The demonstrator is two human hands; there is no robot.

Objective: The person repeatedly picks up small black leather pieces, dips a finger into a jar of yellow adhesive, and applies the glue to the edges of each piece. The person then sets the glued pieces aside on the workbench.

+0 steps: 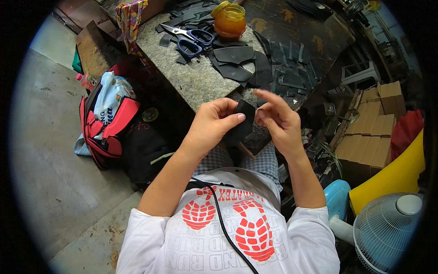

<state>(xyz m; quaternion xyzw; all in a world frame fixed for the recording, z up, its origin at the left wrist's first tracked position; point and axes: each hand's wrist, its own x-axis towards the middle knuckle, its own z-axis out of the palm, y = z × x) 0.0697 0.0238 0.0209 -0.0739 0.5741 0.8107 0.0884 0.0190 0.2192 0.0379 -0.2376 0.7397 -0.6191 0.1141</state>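
Between the thumb and fingers of my left hand (214,121) is a black flat piece (247,111), leather-like and slightly bent. Just to its right, my right hand (280,119) is raised with the index finger stretched out and the other fingers partly curled. The right fingertips are close to the piece's edge; whether they touch it I cannot tell. Beyond my hands, several black cut pieces (234,55) lie overlapping on the speckled stone slab (185,82). Scissors (189,41) with dark blue handles rest to their left.
An open jar (229,23) of amber stuff stands behind the cut pieces. More dark strips (294,68) lie to the right. Left of the table is a red and black bag (114,123). Cardboard boxes (367,137) and a white fan (388,233) are at right.
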